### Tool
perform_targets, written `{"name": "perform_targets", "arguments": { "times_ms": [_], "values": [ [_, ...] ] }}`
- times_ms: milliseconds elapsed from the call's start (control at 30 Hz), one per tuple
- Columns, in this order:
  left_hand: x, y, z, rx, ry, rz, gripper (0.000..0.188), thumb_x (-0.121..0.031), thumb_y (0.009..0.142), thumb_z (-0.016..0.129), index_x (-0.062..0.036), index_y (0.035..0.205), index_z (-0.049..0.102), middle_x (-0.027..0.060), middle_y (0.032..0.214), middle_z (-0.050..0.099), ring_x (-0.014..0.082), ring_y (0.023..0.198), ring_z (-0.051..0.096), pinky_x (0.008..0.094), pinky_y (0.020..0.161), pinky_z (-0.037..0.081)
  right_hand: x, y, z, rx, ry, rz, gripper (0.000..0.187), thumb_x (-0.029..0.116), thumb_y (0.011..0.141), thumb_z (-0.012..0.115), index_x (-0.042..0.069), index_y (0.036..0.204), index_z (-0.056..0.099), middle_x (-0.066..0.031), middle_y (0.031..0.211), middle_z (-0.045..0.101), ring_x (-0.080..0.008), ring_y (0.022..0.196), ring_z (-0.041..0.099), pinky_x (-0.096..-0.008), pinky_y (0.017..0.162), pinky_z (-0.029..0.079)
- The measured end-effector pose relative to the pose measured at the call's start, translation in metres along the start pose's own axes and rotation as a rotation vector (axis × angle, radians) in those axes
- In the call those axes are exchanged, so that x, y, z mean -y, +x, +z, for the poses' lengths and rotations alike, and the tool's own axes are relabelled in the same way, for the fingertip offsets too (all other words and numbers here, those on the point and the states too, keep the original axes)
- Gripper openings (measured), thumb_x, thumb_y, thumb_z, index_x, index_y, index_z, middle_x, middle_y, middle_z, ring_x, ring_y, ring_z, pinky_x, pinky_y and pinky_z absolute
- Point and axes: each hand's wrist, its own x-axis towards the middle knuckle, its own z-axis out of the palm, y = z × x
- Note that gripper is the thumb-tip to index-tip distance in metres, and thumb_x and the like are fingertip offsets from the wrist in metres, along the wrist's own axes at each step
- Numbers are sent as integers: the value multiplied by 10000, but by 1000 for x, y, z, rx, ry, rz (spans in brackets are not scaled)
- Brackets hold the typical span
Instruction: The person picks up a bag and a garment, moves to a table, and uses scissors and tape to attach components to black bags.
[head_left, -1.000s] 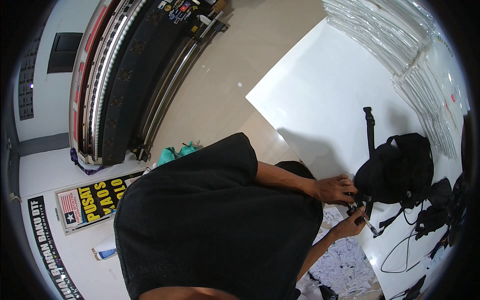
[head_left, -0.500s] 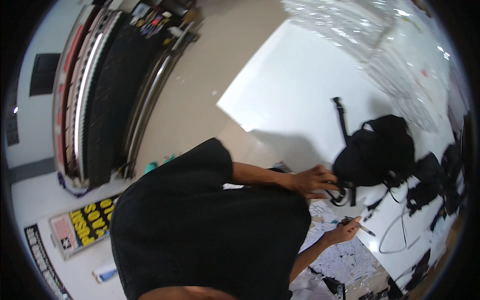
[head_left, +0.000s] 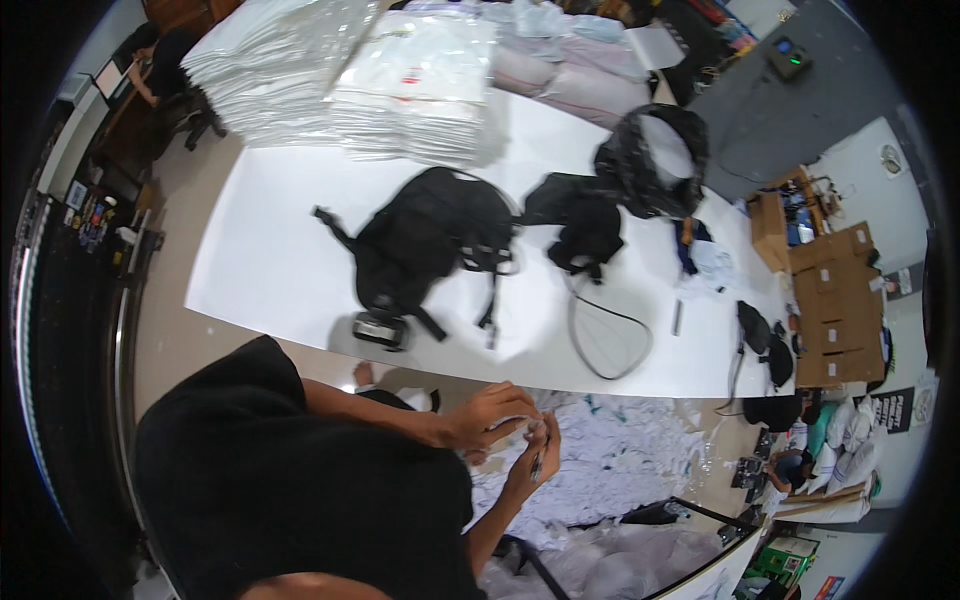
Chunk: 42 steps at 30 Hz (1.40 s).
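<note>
A black fabric bag (head_left: 425,230) with loose straps and buckles lies on the white table. My two hands meet just off the table's near edge, apart from the bag. My right hand (head_left: 530,462) is closed around a slim, dark, pen-like tool (head_left: 537,464), whose exact kind is not clear. Beside it my left hand (head_left: 490,415) has its fingers bent in a pinch against the right hand's fingertips. Whatever lies between those fingers is too small to name. To the right of the bag rests another black fabric piece (head_left: 590,230).
Stacks of white goods in clear plastic (head_left: 410,95) stand at the table's far side, near a black plastic sack (head_left: 652,160). A dark cord loop (head_left: 648,345) lies near the front edge. White scraps (head_left: 610,460) cover the area below. A person (head_left: 165,65) sits far left.
My left hand has come away from the bag's strap, and both hands have drawn together in front of me. The view has swung to the right; the tool stays in my right hand.
</note>
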Motion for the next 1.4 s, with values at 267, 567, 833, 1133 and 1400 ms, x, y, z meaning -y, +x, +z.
{"name": "perform_targets", "arguments": {
  "times_ms": [267, 567, 833, 1133, 1400],
  "values": [
    [-4, 42, 265, 443, -84, -46, 183, -89, 944, 553, -54, 1111, 621, 121, 1050, 593, 315, 1010, 563, 408, 875, 451, -134, 7, -263, -521, 54, 6, 441, 311, 1026, 464, -77, 1177, 609, -201, 1023, 675, -232, 776, 665, -333, 678, 547],
    [-7, 123, 463, 712, -95, -143, 217, -106, 947, 521, -36, 1119, 633, 125, 1093, 631, 295, 1023, 603, 392, 881, 467, -226, 85, -472, -667, 18, 141, 446, 318, 1026, 469, -79, 1178, 604, -198, 1008, 675, -230, 761, 664, -331, 667, 551],
    [100, 235, 667, 722, -172, -177, 236, -135, 971, 509, -13, 1142, 616, 144, 1062, 637, 307, 921, 619, 416, 798, 478, -312, 247, -588, -521, 9, 186, 450, 324, 1026, 473, -80, 1178, 600, -195, 995, 674, -229, 748, 662, -329, 657, 554],
    [69, 574, 820, 420, -156, 89, 201, -154, 975, 515, -34, 1105, 611, 136, 1046, 605, 315, 1004, 588, 397, 866, 468, -330, 506, -708, -451, -67, 195, 389, 264, 1021, 502, -82, 1174, 590, -177, 938, 673, -216, 723, 655, -310, 634, 561],
    [114, 669, 796, 32, -31, -190, 224, -93, 962, 534, -46, 1164, 618, 119, 1102, 618, 274, 1053, 596, 364, 907, 470, -359, 862, -775, -204, 29, -316, 207, 68, 927, 617, -50, 1089, 564, -142, 1127, 604, -244, 1081, 557, -366, 933, 454]
  ]
}}
